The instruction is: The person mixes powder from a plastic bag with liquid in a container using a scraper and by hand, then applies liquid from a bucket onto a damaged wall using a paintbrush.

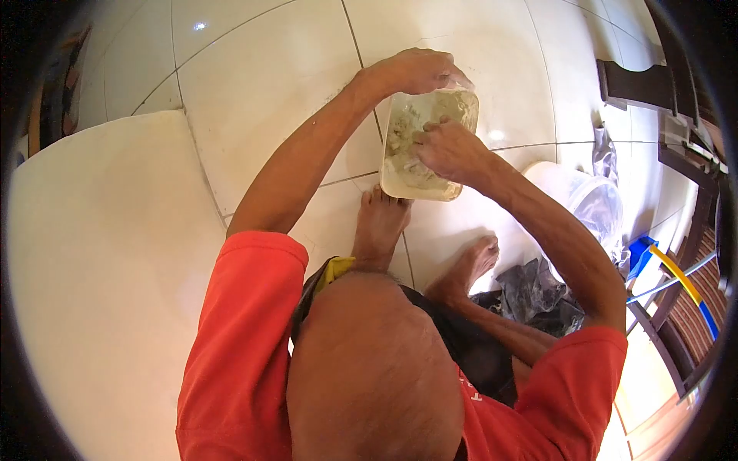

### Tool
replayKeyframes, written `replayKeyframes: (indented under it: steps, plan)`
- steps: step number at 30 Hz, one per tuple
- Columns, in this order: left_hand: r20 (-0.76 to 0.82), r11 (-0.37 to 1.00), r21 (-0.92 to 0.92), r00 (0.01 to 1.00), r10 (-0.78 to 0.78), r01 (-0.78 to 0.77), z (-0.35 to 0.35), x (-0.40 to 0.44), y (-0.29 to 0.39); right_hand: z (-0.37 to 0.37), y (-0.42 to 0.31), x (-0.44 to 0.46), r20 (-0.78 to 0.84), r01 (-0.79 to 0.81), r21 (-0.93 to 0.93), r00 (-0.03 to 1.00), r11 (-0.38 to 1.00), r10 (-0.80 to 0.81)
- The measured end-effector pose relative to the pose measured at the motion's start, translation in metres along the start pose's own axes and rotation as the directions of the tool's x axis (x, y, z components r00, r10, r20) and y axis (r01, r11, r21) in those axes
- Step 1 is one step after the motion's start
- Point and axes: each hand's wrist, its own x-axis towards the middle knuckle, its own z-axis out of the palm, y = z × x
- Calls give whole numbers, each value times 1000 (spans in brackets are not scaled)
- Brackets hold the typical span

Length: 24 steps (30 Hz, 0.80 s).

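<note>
A white, rounded rectangular plastic tub rests on the tiled floor just beyond my foot. Inside it is a wet, pale grey-green mixture, smeared along the walls and lumpy on the left. My left hand grips the far rim of the tub, its fingers bent over the edge. Reaching in over the right side, my right hand is closed, with curled fingers at the mixture. Whatever those fingers hold is hidden.
My bare feet are close to the tub's near edge. To the right are a clear plastic container, crumpled black plastic, a blue-and-yellow tool and dark wooden furniture. A pale raised surface lies on the left.
</note>
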Motion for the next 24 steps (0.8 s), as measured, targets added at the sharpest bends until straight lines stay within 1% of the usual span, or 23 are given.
replayKeyframes:
  steps: [2,3,5,6,8,9,11,13,15,17,18,20,22,24]
  plan:
    - [-1,1000,-14,1000,-10,10,1,0,-1,11,0,2,-204,-60,71,976,996,73]
    - [-3,999,-28,1000,-22,22,1,0,-1,13,1,2,-205,-60,71,976,996,73]
    - [-2,999,-35,1000,-3,3,0,1,-3,18,4,0,-116,-216,173,964,961,238]
    - [0,999,-44,1000,18,-18,1,1,-4,17,4,-1,-116,-219,173,964,960,241]
    - [-14,1000,-10,999,30,-30,2,1,-6,15,10,-3,-237,-321,167,905,932,354]
    - [-27,999,22,999,37,-37,3,0,-6,10,13,-4,-237,-323,167,904,931,356]
    - [-16,999,5,999,37,-37,0,1,-6,-9,21,-6,-296,-323,233,875,917,383]
    - [-13,999,-15,999,30,-30,-2,1,-8,-30,21,-17,-301,-327,213,874,921,380]
    - [21,998,-51,999,24,-23,-2,3,-9,-33,17,-26,-306,-327,197,875,924,375]
    - [21,999,-39,1000,13,-13,-1,1,-9,-26,10,-33,-207,-215,227,942,950,263]
    - [13,1000,-26,1000,4,-3,-1,2,-8,-26,1,-34,-198,-171,247,955,954,222]
    - [-3,999,-30,1000,16,-16,1,2,-8,-8,-14,-30,-194,-80,227,973,971,125]
    - [-22,999,-31,999,23,-24,-3,0,-5,-1,-25,-20,-175,-102,227,974,968,144]
    - [66,998,-56,998,-14,17,-6,2,-1,5,-28,-12,-194,-155,226,960,962,200]
